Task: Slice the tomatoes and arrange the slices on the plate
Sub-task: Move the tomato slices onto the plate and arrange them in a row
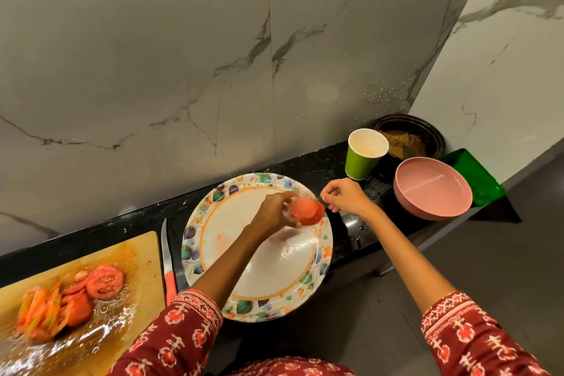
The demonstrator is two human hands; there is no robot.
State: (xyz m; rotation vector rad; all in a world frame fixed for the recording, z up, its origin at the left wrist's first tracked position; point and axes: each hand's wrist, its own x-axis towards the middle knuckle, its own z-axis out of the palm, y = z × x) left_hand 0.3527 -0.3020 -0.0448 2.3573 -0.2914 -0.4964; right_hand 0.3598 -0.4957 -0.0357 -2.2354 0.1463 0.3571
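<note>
Gripping tomato slice [306, 210] over plate [213, 233]: left hand [276, 210]; right hand [346, 195] loosely curled, empty; knife [168, 262] beside plate.

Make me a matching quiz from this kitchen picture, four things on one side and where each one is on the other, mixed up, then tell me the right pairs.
Things:
1. knife
2. paper cup
3. pink bowl
4. tomato piece

Places:
A. held in the left hand over the plate's far edge
B. on the counter between the cutting board and the plate
C. right of the plate, in front of the green tray
D. by the wall, next to the dark pot

Pairs: 1-B, 2-D, 3-C, 4-A
</note>
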